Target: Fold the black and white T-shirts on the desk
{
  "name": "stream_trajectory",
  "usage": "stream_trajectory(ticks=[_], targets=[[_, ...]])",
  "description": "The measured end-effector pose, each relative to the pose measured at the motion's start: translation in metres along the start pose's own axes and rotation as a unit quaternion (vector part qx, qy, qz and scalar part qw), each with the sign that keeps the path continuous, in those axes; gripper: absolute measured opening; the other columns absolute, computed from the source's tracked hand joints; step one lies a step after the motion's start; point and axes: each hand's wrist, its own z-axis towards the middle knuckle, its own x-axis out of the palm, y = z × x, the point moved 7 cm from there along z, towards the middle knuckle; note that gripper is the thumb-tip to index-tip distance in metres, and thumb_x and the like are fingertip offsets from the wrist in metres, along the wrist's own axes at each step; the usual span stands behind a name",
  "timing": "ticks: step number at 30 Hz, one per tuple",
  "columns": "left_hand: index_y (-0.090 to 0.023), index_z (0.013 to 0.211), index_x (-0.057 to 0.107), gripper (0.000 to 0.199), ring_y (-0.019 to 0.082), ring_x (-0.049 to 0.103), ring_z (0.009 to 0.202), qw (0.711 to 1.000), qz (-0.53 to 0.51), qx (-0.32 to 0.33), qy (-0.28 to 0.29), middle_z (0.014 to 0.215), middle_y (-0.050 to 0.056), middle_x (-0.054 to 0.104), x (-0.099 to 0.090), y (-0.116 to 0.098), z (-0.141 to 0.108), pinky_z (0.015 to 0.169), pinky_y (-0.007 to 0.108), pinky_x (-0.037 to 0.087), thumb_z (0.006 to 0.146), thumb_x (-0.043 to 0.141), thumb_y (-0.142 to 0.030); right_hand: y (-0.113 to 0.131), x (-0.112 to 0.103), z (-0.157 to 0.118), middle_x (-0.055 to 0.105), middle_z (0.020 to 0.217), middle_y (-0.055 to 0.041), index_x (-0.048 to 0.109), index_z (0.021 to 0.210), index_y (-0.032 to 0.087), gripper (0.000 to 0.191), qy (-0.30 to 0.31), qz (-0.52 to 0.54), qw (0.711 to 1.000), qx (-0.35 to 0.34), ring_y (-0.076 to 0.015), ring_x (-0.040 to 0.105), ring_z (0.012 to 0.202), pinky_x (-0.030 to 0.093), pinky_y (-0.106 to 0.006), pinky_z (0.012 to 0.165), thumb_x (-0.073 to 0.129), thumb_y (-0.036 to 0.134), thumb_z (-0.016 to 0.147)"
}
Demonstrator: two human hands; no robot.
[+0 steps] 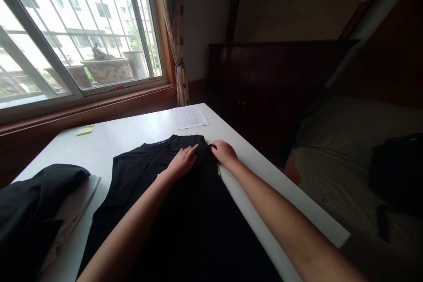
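Observation:
A black garment [132, 183], apparently sleeveless, lies spread over the white table [105, 143] with its neckline at the far end. My left hand [183, 162] rests on its upper part, palm down and fingers stretched out. At the garment's far right corner, near the shoulder, my right hand [224, 152] has its fingers closed on the edge of the cloth. Just below that hand, a narrow yellow strip [218, 169] shows at the garment's side; what it is I cannot tell. A small white spot peeks out beside my left wrist.
A heap of dark cloth with a pale lining [49, 194] sits at the table's left. Printed sheets [191, 117] and a yellow sticky note pad [85, 130] lie toward the back. Beyond are a barred window, a curtain [180, 79] and a dark cabinet [264, 83]. A bed-like surface [346, 154] stands right.

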Motion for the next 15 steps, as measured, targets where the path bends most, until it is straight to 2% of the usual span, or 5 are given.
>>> stream_trajectory(ticks=[4, 8, 12, 14, 15], targets=[[-0.029, 0.150, 0.048, 0.047, 0.030, 0.035, 0.151, 0.996, 0.061, 0.005, 0.064, 0.159, 0.006, 0.046, -0.002, 0.007, -0.044, 0.122, 0.060, 0.026, 0.103, 0.047, -0.036, -0.034, -0.011, 0.026, 0.074, 0.102, -0.0091, 0.071, 0.102, 0.022, 0.028, -0.018, 0.015, 0.995, 0.099, -0.0234, 0.067, 0.095, 0.047, -0.028, 0.078, 0.048, 0.036, 0.099], [-0.031, 0.151, 0.047, 0.048, 0.028, 0.028, 0.154, 0.993, 0.094, -0.007, 0.071, 0.164, 0.003, 0.038, -0.007, 0.011, -0.070, 0.124, 0.058, 0.021, 0.104, 0.045, -0.042, -0.064, -0.007, 0.039, 0.074, 0.095, -0.0095, 0.071, 0.099, 0.020, 0.031, -0.009, 0.039, 0.983, 0.180, -0.0225, 0.069, 0.086, 0.048, -0.027, 0.069, 0.045, 0.038, 0.099], [-0.034, 0.151, 0.046, 0.049, 0.030, 0.028, 0.154, 0.991, 0.106, -0.028, 0.072, 0.163, 0.002, 0.039, -0.007, 0.011, -0.061, 0.124, 0.060, 0.022, 0.103, 0.045, -0.047, -0.067, 0.004, 0.046, 0.074, 0.095, -0.0098, 0.069, 0.105, 0.019, 0.042, 0.004, 0.063, 0.978, 0.201, -0.0228, 0.070, 0.081, 0.051, -0.028, 0.066, 0.054, 0.057, 0.093], [-0.034, 0.151, 0.046, 0.050, 0.032, 0.029, 0.153, 0.991, 0.106, -0.032, 0.073, 0.163, 0.002, 0.040, -0.004, 0.010, -0.047, 0.122, 0.062, 0.024, 0.103, 0.045, -0.048, -0.064, 0.010, 0.050, 0.073, 0.102, -0.0118, 0.066, 0.111, 0.018, 0.053, 0.007, 0.089, 0.977, 0.196, -0.0243, 0.070, 0.086, 0.052, -0.029, 0.069, 0.067, 0.062, 0.083], [-0.034, 0.152, 0.046, 0.051, 0.032, 0.030, 0.153, 0.991, 0.104, -0.031, 0.074, 0.163, 0.003, 0.040, -0.002, 0.009, -0.038, 0.122, 0.062, 0.024, 0.103, 0.045, -0.048, -0.062, 0.013, 0.052, 0.073, 0.107, -0.0124, 0.064, 0.115, 0.018, 0.059, 0.007, 0.108, 0.975, 0.194, -0.0250, 0.069, 0.090, 0.052, -0.029, 0.071, 0.075, 0.060, 0.075]])
